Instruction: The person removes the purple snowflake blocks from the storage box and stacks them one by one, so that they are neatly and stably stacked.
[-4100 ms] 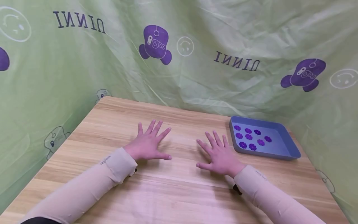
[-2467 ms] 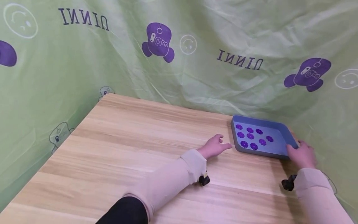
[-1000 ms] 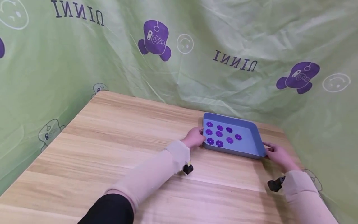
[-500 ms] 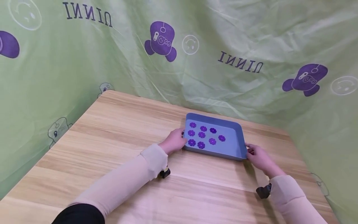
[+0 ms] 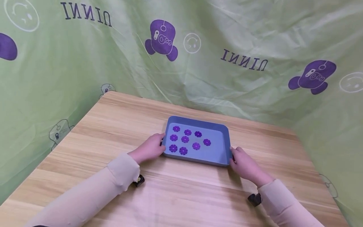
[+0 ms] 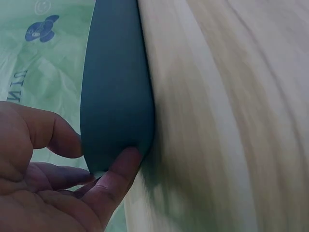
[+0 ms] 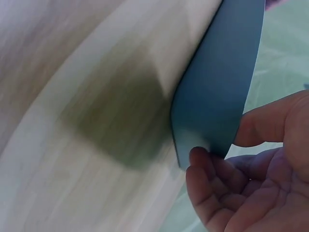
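A blue-grey rectangular tray [image 5: 212, 154] with low walls is near the middle of the table in the head view. Several purple flower-shaped pieces [image 5: 185, 139] lie spread over its floor, mostly toward the left. My left hand [image 5: 148, 147] grips the tray's left end near the front corner. At the right end, my right hand [image 5: 245, 164] holds the opposite front corner. Both wrist views show the tray's outer wall [image 6: 116, 82] with thumb and fingers at its corner. Whether the tray's underside touches the table cannot be told.
The wood-grain table [image 5: 96, 138] extends on every side of the tray. Behind it and along both sides hangs a green curtain [image 5: 198, 85] with purple printed figures. A small black camera [image 5: 138, 181] sits under the left wrist, another [image 5: 254, 200] under the right.
Both hands first lay spread on the table, then reached the tray at the right and took hold of its ends. The tray has since moved left, its pieces still inside.
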### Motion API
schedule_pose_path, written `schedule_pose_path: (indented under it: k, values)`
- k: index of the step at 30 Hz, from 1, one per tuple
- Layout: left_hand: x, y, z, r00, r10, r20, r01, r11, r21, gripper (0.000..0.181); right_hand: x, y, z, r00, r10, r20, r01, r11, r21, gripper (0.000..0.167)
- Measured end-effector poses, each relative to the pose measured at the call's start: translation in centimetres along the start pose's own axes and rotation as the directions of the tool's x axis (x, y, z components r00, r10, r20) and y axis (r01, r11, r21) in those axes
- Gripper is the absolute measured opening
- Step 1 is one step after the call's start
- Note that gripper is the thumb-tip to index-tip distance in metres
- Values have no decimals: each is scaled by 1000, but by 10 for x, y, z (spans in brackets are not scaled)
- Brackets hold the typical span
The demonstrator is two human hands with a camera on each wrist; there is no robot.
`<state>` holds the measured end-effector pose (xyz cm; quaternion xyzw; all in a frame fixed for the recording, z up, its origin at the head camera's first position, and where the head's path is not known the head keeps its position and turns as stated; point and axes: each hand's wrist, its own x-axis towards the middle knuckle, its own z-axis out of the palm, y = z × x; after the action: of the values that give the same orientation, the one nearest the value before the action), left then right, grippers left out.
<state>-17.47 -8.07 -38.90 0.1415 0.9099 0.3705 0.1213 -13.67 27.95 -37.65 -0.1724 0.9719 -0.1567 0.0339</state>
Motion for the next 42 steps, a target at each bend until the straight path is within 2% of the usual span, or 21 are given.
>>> schedule_pose_path:
  k: [3, 7, 9, 11, 15, 19, 25, 29, 32, 35, 42]
  values:
    - [-4, -6, -3, 1000, 6, 5, -6, 1000, -13, 60, -3, -9, 2, 999, 14, 38, -12, 1000, -28, 48]
    - [-5, -11, -6, 997, 75, -2, -75, 997, 0, 64, -6, -19, 3, 998, 34, 54, -30, 997, -65, 49]
    - [-3, -12, -6, 996, 95, -3, -94, 994, 56, 78, -5, -22, 3, 998, 37, 43, -34, 996, -78, 49]
    - [-1, -12, -5, 997, 82, 5, -82, 986, 145, 98, -5, -25, 3, 998, 39, 39, -36, 996, -86, 49]
    - [1, -13, -5, 999, 7, 38, -19, 947, 322, 127, -5, -29, 6, 999, 30, 38, -25, 992, -122, 49]
    - [2, -16, -5, 998, -21, 64, -7, 918, 397, 141, -6, -33, 7, 1000, 22, 18, -18, 986, -167, 48]
    - [5, -20, -9, 998, 5, 64, -34, 890, 454, 148, -6, -38, 5, 1000, 19, 22, -14, 978, -208, 47]
    - [6, -24, -15, 997, 41, 72, -72, 854, 514, 146, -5, -39, 6, 1000, 3, 22, 2, 973, -230, 46]
    - [7, -26, -19, 993, 63, 95, -104, 840, 532, 145, -5, -39, 6, 1000, -1, 15, 4, 970, -243, 45]
    - [8, -28, -20, 992, 59, 113, -110, 840, 531, 145, -6, -39, 7, 1000, -8, 13, 11, 970, -244, 45]
    - [2, -26, -20, 991, 14, 132, -78, 869, 488, 146, -11, -37, 10, 1000, -17, 14, 20, 978, -209, 47]
